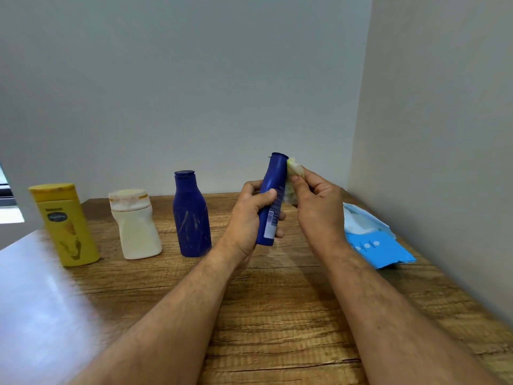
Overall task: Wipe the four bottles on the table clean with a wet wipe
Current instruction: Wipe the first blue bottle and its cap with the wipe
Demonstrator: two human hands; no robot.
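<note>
My left hand (254, 215) grips a slim dark blue bottle (273, 187) around its lower half and holds it upright above the table, label side toward me. My right hand (319, 207) presses a crumpled, yellow-stained wet wipe (293, 170) against the bottle's right side near the cap. Three bottles stand in a row on the wooden table (277, 315): a yellow one (65, 226) at far left, a dirty white one (136, 226), and a smeared dark blue one (191, 218).
A blue wet-wipe pack (374, 240) lies open by the right wall, a white wipe sticking out of it. Grey walls close the table at the back and right. The table's left part shines with glare.
</note>
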